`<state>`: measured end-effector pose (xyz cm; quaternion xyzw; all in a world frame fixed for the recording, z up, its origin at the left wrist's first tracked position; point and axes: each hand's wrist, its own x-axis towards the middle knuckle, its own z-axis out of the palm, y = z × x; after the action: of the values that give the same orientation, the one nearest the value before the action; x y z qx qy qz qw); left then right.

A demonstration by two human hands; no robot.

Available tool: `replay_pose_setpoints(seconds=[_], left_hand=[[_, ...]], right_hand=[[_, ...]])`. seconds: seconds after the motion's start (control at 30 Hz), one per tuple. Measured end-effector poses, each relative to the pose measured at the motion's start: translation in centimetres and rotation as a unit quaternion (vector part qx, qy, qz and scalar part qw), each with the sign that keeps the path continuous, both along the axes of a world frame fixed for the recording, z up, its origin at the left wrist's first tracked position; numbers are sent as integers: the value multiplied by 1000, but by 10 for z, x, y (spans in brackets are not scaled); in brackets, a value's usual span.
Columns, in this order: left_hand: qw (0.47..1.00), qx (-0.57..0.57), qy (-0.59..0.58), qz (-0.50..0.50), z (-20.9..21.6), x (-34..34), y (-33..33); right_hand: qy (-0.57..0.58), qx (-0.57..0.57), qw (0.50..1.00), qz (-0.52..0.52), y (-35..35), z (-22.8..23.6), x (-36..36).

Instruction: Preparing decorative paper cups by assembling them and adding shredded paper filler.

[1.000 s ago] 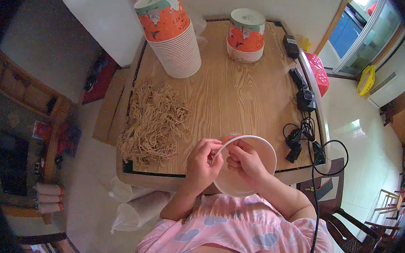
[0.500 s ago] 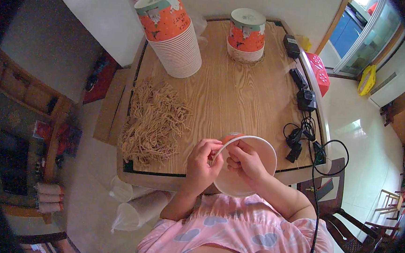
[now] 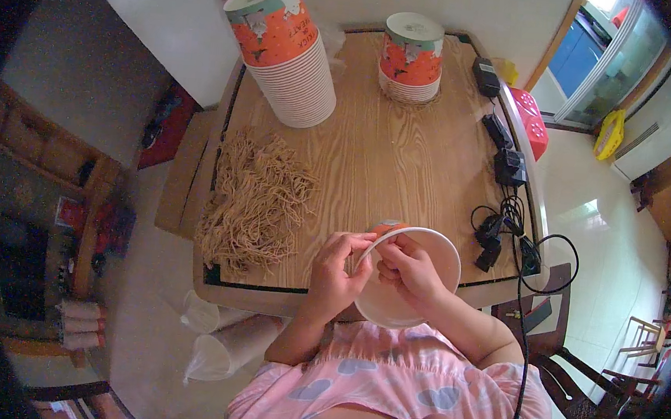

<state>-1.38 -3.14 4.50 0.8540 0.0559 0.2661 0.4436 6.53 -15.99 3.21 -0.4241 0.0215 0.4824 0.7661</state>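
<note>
Left hand (image 3: 338,274) gripped the left rim of the round, white-lined paper bucket (image 3: 385,306), probably to steady it for the right hand (image 3: 407,271), which was curled inside near that rim; couldn't tell if it grasped anything. Bucket was at the near edge of the brown wood-grain table (image 3: 374,161). Mouth faced the camera; long axis likely sloped down and away, base hidden.

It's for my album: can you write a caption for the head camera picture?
Left hand at the cup's rim, right hand inside, brown cords on the table.
</note>
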Motion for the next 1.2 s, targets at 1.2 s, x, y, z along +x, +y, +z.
replay_pose_setpoints(seconds=[1.2], left_hand=[[998,37,-43,-3,-3,6,4]], right_hand=[[-212,-38,977,0,0,11,-6]])
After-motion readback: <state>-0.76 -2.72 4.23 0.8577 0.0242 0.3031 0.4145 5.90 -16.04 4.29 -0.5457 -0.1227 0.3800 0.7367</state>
